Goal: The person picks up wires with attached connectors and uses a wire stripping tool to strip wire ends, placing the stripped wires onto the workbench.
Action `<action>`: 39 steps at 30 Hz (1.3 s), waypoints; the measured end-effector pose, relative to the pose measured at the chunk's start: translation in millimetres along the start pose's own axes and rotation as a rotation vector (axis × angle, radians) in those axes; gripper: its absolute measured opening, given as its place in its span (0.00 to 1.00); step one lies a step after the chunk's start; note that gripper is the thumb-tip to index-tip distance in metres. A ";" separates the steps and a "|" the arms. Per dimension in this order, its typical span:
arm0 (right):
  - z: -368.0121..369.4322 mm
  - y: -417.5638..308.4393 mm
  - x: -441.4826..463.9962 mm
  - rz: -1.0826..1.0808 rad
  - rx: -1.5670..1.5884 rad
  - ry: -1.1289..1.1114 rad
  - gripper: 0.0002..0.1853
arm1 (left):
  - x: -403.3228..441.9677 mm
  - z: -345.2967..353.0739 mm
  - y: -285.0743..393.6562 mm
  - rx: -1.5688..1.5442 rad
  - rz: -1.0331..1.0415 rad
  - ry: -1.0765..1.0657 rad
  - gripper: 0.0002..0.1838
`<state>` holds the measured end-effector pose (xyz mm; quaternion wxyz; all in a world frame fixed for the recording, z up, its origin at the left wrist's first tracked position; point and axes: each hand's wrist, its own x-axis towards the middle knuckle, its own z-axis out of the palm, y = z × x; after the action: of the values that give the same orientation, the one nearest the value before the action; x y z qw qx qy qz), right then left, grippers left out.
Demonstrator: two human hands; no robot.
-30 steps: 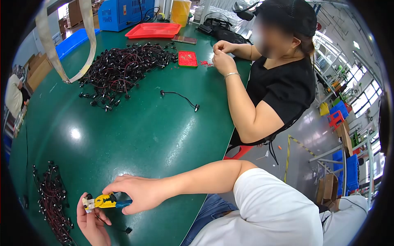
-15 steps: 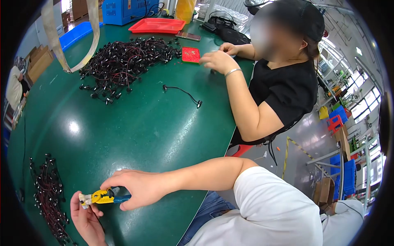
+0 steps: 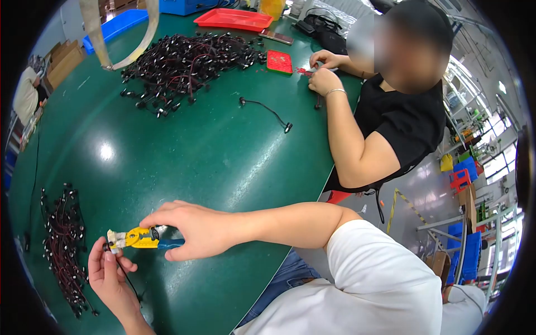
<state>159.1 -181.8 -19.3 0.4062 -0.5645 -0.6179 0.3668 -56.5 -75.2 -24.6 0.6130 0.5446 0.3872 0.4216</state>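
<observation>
My right hand (image 3: 195, 230) is wrapped round the handles of yellow and blue pliers (image 3: 142, 238), whose wrapped pale jaws point left. At the jaws, my left hand (image 3: 113, 276) pinches a small black connector (image 3: 107, 247), and a thin black cable (image 3: 132, 286) hangs from it over the palm. Whether the jaws grip the connector is too small to tell. Left of my left hand lies a bundle of dark cables (image 3: 64, 251). A single black cable (image 3: 265, 110) with two ends rests on the green table (image 3: 195, 162).
A large heap of cables (image 3: 187, 64) lies at the back. Behind and beside it are a red tray (image 3: 234, 19), a small red-filled tray (image 3: 279, 62) and a phone (image 3: 276, 37). A co-worker (image 3: 391, 123) sits at the right edge, hands over the table. A pale hoop (image 3: 151, 42) stands upper left.
The view has shifted, so the table's things sit higher. My hands stay together at the pliers, with more of the black cable showing below my left fingers. The co-worker's hands have come together again.
</observation>
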 end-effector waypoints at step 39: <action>-18.7 -13.3 2.2 -0.002 0.164 -0.199 0.35 | -13.4 14.0 12.5 0.188 0.300 -0.175 0.12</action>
<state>170.9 -181.0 0.5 0.3879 -0.4899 -0.6235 0.4698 -49.3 -91.9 -10.4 0.5212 0.6854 0.2848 0.4213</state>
